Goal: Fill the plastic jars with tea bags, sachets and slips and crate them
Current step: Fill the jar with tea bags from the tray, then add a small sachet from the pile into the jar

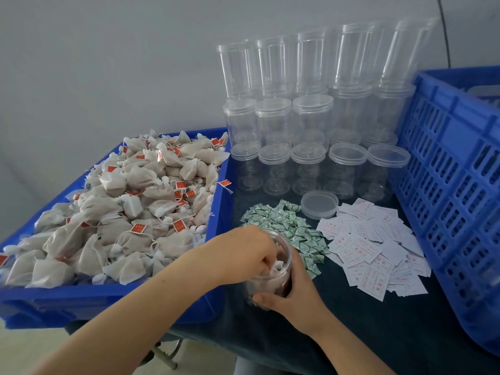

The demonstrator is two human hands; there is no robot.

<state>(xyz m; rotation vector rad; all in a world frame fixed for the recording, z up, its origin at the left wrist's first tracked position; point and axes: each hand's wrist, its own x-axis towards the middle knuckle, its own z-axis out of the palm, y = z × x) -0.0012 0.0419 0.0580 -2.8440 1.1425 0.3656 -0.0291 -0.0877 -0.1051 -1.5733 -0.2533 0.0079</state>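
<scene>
A clear plastic jar [273, 277] stands open on the dark table, partly filled with tea bags. My right hand [295, 290] grips it from the right side near its base. Over the jar's mouth, my left hand [249, 253] curls its fingers down inside among the tea bags; whether it holds one is hidden. A blue tray [108, 299] heaped with tea bags [121, 212] lies to the left. Green sachets [292, 228] and white slips [373, 253] lie in piles behind and right of the jar. The jar's loose lid [319, 204] rests beyond the sachets.
Stacked empty lidded jars [311, 125] stand in rows at the back of the table. A tall blue crate [454, 185] stands at the right edge. A grey wall is behind. The table's near edge falls off below my arms.
</scene>
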